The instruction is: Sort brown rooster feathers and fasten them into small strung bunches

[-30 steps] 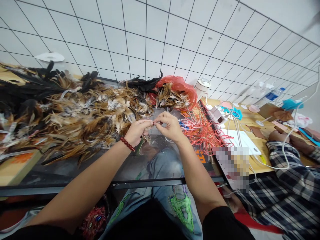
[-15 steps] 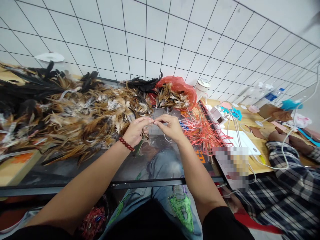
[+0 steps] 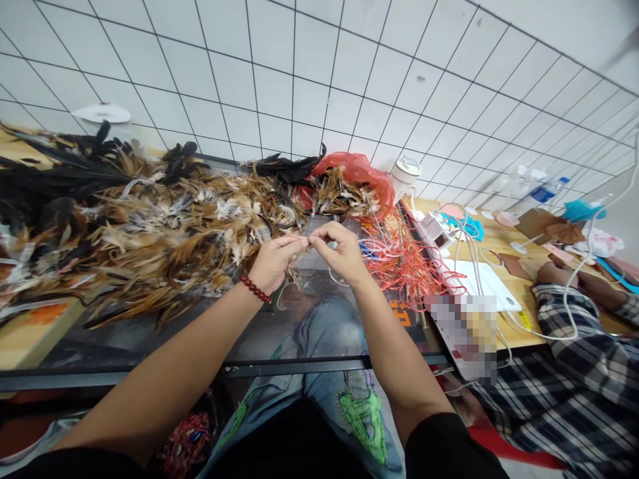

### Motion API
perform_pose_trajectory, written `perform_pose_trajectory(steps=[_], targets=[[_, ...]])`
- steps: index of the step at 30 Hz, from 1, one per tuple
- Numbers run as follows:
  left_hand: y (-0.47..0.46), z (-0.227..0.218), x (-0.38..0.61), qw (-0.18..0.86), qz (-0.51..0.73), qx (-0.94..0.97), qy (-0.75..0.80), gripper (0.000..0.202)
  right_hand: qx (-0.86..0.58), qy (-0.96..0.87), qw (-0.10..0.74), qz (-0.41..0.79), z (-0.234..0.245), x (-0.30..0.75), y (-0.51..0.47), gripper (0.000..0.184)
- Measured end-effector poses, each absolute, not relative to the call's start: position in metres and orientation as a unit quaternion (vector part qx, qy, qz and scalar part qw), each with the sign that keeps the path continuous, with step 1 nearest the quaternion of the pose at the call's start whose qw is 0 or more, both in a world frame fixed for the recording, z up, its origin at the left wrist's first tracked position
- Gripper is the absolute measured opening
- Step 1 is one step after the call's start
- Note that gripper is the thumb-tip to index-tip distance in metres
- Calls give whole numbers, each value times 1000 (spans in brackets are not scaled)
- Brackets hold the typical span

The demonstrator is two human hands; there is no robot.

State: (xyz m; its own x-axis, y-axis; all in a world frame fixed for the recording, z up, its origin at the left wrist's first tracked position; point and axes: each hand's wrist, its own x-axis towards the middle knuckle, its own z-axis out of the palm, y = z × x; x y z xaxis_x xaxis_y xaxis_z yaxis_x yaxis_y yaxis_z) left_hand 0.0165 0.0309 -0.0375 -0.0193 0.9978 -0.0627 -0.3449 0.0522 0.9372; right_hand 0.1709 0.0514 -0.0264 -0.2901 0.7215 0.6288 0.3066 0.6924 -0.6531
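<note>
feathers (image 3: 190,233) are lying in a broad heap to the left of the left hand (image 3: 279,263), running sideways along the mat (image 3: 239,339), with the nearest edge reaching just beside its knuckles. the left hand is clearly sitting nearer to them; the right hand (image 3: 335,249) is hovering farther off, between the heap and the tangle of red cords (image 3: 399,259) on its own right. the two hands are meeting tip to tip over the mat. the left is pinching narrow, seemingly gripping a small feather (image 3: 294,271) whose brownish wisps are hanging below the palm; its long axis is hiding behind the fingers. the right is curling thumb and forefinger close together beside the left's tips, but the view is not showing whether anything thin is sitting between them. beyond the hands, a red bag (image 3: 357,171) is holding more of the same plumes.

as for writing, an orange mark (image 3: 401,313) is showing on the mat below the cords, partly covered and not giving a sure reading. the panel (image 3: 462,332) at the edge is appearing pixelated, and the bottle (image 3: 546,191) is wearing a blue label too small to read. no brand is coming through legibly.
</note>
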Motion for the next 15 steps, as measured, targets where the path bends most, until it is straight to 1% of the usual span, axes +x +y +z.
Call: perform_pose_trajectory(steps=[4,8,11,15], targets=[[30,-33,16,637,562,323,417,32,-319,-806,478,141,-28,172,51,18],[31,-32,16,663,562,300,393,31,-323,-829,448,90,-32,173,52,18],[33,-33,15,663,566,305,384,28,-317,-824,457,105,-34,173,52,16],[33,-36,15,642,574,342,376,25,-342,-789,482,168,-35,171,54,14]])
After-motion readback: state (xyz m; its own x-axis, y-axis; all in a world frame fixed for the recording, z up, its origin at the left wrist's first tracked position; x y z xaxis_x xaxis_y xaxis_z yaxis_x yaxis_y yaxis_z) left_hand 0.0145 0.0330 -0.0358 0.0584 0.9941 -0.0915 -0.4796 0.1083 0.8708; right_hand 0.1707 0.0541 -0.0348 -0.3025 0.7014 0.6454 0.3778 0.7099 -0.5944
